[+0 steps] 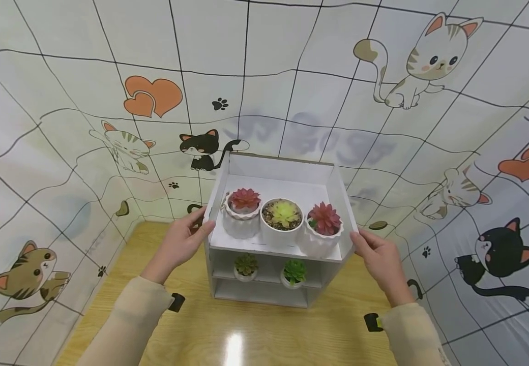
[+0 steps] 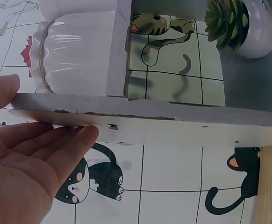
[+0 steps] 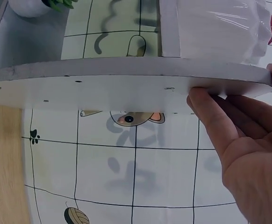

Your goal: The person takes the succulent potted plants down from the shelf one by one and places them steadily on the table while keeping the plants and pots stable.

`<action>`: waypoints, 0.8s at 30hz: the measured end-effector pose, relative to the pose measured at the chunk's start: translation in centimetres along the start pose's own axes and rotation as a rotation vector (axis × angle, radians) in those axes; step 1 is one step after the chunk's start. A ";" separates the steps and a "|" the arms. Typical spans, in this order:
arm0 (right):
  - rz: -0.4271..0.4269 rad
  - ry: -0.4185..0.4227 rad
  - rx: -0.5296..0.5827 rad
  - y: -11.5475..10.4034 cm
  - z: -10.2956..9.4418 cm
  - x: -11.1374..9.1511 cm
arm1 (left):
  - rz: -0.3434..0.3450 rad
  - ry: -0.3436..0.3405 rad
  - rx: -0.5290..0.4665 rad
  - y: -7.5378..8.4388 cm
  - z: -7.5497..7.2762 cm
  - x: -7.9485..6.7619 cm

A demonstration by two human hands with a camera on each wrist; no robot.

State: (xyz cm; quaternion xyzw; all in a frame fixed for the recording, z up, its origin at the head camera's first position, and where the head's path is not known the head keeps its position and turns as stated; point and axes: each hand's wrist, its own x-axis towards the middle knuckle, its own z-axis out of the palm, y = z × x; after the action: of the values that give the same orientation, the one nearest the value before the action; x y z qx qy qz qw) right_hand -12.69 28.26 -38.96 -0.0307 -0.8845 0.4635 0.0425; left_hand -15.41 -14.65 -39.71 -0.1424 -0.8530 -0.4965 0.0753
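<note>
A white open-fronted shelf unit (image 1: 280,166) is found on a wood-grain table (image 1: 191,335), before a cat-print wall covering (image 1: 273,35). Its left side panel (image 1: 221,190) is gripped near the top front by the left hand (image 1: 182,244): the panel is pinched between the thumb, placed at the front edge, and the fingers, laid against the outer face. The right side panel (image 1: 343,201) is pinched likewise by the right hand (image 1: 379,254). On the top deck (image 1: 283,187), three succulents are lined up in white pots: red at left, with twine tied around the pot, yellow-green at centre, red at right. Below, a small olive-green succulent (image 1: 246,264) and a small bright-green succulent (image 1: 294,271) are set apart, each potted in white.
</note>
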 end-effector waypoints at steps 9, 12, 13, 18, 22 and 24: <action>0.039 0.008 0.033 -0.1 0.0 0.1 | -0.039 0.020 -0.031 0.1 0.5 0.0; 0.045 0.000 0.049 -0.1 -0.1 0.2 | -0.034 0.041 -0.025 0.2 0.4 -0.1; 0.044 0.001 0.053 -0.1 -0.1 0.2 | -0.029 0.047 -0.023 0.3 0.4 -0.1; 0.040 0.006 0.065 0.0 0.0 0.2 | 0.017 0.063 0.000 0.9 0.3 -0.1; 0.045 0.012 0.074 0.0 0.1 0.1 | 0.057 0.071 0.054 1.6 0.2 0.0; 0.041 0.021 0.067 -0.1 0.2 0.1 | 0.075 0.075 0.112 1.9 0.1 0.2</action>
State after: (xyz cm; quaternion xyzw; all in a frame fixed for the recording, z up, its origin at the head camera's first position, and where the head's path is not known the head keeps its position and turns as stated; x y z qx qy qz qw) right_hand -12.79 28.06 -39.03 -0.0524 -0.8672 0.4932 0.0434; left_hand -15.02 -13.62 -38.16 -0.1509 -0.8700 -0.4500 0.1335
